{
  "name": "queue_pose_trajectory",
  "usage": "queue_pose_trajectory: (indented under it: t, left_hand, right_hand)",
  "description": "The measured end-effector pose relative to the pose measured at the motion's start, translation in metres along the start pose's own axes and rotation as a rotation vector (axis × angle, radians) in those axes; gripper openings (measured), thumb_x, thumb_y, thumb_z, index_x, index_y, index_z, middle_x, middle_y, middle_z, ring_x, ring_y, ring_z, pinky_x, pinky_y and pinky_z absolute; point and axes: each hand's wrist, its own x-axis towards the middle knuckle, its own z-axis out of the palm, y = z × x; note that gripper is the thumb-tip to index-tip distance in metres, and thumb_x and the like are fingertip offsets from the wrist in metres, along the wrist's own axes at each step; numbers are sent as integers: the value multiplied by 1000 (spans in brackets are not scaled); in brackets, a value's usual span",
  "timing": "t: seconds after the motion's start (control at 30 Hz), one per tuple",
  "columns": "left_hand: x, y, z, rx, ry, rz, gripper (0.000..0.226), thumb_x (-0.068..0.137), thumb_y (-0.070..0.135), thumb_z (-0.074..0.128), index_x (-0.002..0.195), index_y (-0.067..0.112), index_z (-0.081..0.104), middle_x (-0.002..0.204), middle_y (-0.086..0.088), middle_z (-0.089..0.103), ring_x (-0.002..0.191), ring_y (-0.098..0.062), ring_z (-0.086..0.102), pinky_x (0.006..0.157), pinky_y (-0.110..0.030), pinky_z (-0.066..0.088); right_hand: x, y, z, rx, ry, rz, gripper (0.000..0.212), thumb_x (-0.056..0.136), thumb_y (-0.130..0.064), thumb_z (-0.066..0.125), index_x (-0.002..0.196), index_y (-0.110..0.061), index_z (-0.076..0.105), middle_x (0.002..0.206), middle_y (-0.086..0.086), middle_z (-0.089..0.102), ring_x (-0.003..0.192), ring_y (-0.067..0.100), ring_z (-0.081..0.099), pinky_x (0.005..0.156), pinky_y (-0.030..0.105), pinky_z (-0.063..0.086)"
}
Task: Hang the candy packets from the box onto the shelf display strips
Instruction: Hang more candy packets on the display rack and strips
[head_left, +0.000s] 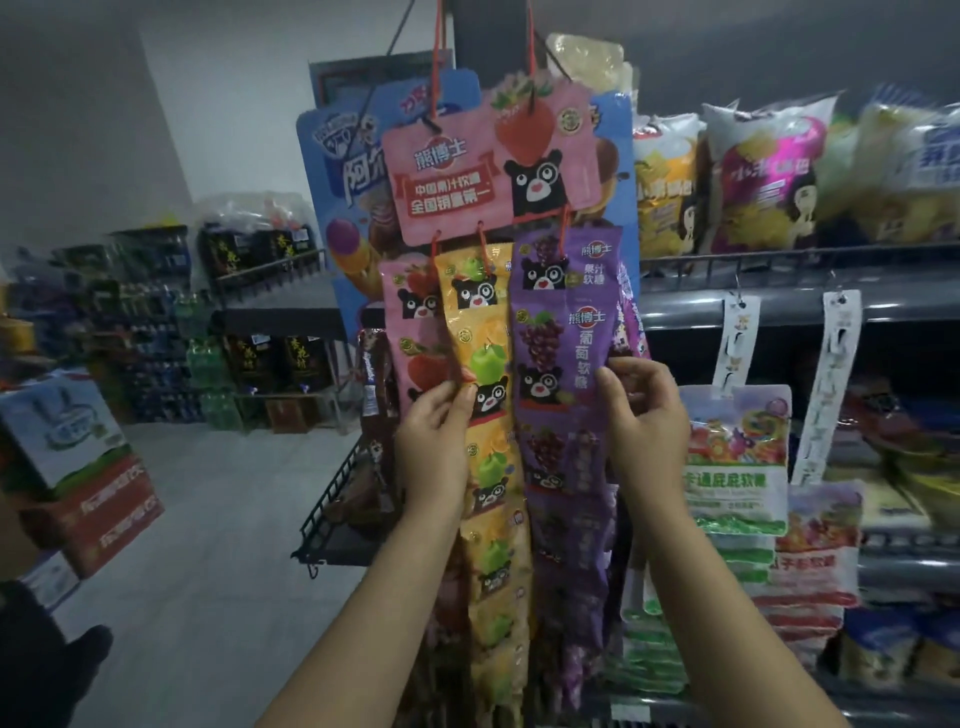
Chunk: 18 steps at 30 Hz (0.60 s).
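item: pink header card (467, 176) w/ bear + strawberry print, hung on red cords, top centre, in front of a blue poster board (337, 171).

below card, 3 candy strips side by side, each on a red hook:
- pink strawberry strip (418, 322), left, partly behind the yellow one.
- yellow apple strip (485, 353), middle, runs down past the forearms.
- purple grape strip (563, 332), right, overlaps the yellow strip's edge lower down.

left hand (434, 436): raised at the seam btwn pink + yellow strips; thumb and fingers (457, 395) closed in a pinch on the yellow strip's left edge, just beside the bear print.

right hand (649, 415): raised at the purple strip's right edge; fingers curled, tips together on a purple packet there.

right side: grey shelf (779, 306) w/ bagged snacks (763, 176) on top; 2 white hanging strips (737, 338) on the shelf front, near a green-and-white candy bag (737, 467); more bags stacked under it.

left side: white-and-red cartons (83, 457) on the floor; drink bottles + dark packs on far racks, blurred. box for the packets: can't tell which, if any.
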Motion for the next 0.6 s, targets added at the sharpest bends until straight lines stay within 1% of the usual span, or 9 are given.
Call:
queue_pose_trajectory:
  t: [0.1,0.17,0.23,0.27,0.37,0.43,0.47,0.53,0.6]
  left_hand:
    - [12,9,6,11,-9,26,36,86,27,68,118,12,63,99,5,68,90,-2,63,77,-15,47]
    - [13,12,9,25,-9,45,36,86,27,68,118,12,63,95,11,65,92,-4,63,76,-15,46]
    - [12,12,11,39,4,51,33,88,27,65,118,14,62,87,20,60,88,1,60,72,-12,43]
    - [12,12,12,36,13,39,32,89,27,63,118,13,62,85,22,58,86,2,59,70,-11,42]
    - [14,15,13,-23,8,-46,29,94,29,56,116,11,63,88,16,62,79,7,53,67,-12,40]
    - [17,18,11,-45,-11,-100,29,95,30,55,117,13,62,90,16,59,79,8,49,68,-14,38]
    - [19,19,9,-53,-18,-126,28,94,31,55,117,15,62,88,18,57,82,4,50,72,-16,39]
    - [23,20,8,-63,-24,-167,27,93,33,57,114,17,62,88,16,56,88,-3,52,80,-24,40]
    - [24,18,10,-44,-6,-169,22,92,34,57,107,18,64,90,14,59,84,-1,52,79,-25,39]
  right_hand:
    - [9,-8,5,-87,-17,5,18,86,-37,64,91,-21,57,77,-14,60,70,0,55,66,28,48]
    - [10,-10,9,-135,-3,6,26,85,-44,64,91,-20,56,77,-11,61,70,3,58,65,30,48]
    - [7,-12,13,-152,-4,18,32,85,-46,62,97,-17,54,80,-8,63,72,9,60,64,34,48]
    - [5,-14,15,-139,-10,29,34,87,-45,61,100,-15,52,80,-8,61,70,8,59,63,32,47]
    - [7,-17,14,-57,-4,63,29,90,-36,58,102,-10,53,77,-11,54,65,-1,53,58,16,40]
    - [10,-18,9,-10,2,83,25,91,-31,59,102,-9,57,77,-10,56,64,-7,55,58,12,40]
    - [12,-18,7,-2,-2,89,26,90,-32,60,102,-9,59,78,-8,58,65,-7,56,60,15,41]
    - [15,-15,4,-26,-17,100,27,88,-37,62,100,-12,61,83,-8,60,75,1,57,67,22,42]
    - [14,-13,2,-58,-23,98,28,86,-42,62,95,-15,58,81,-11,59,77,6,56,63,23,42]
